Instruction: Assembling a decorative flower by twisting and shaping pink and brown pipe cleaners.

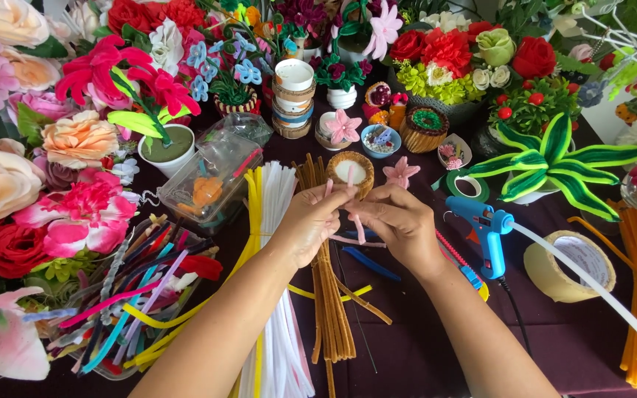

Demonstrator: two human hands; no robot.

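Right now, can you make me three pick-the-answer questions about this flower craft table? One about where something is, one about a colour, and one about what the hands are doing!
1. Where does the glue gun lie?
A. Beside the right hand
B. Inside the clear box
C. On top of the white pot

2. What colour is the glue gun?
A. Red
B. Blue
C. Green

3. What are the two hands doing?
A. Resting flat on the table
B. Pinching a pink pipe cleaner between them
C. Holding the roll of tape

Answers:
1. A, it lies on the dark cloth just next to the right hand.
2. B, its body is bright blue, with a white stick out the back.
3. B, the left hand and the right hand meet on the pink pipe cleaner, fingers closed on it.
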